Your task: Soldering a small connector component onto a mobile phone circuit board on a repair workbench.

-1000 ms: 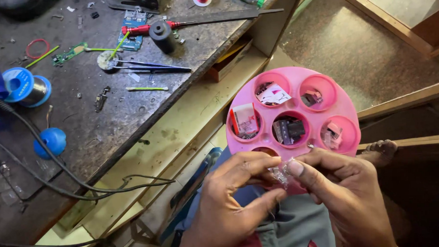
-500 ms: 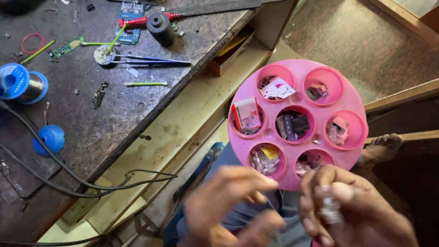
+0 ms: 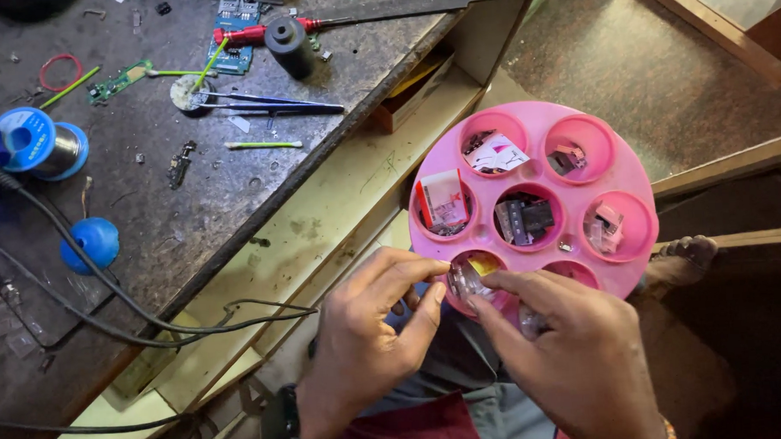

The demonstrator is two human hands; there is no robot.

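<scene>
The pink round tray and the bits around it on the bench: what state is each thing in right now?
Pink tray: flat on the lap, compartments holding small parts.
Clear packet: pinched over a near compartment.
Left hand: fingertips on the packet.
Right hand: fingertips on the packet.
Solder spool: lying on the bench, wire wound on.
Tweezers: lying flat, untouched.
Screwdriver: lying flat.
Black cables: slack, trailing over the edge.

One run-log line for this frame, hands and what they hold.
left hand: pinching small clear packet | right hand: pinching same packet | pink round tray: on lap, compartments hold small parts
</scene>
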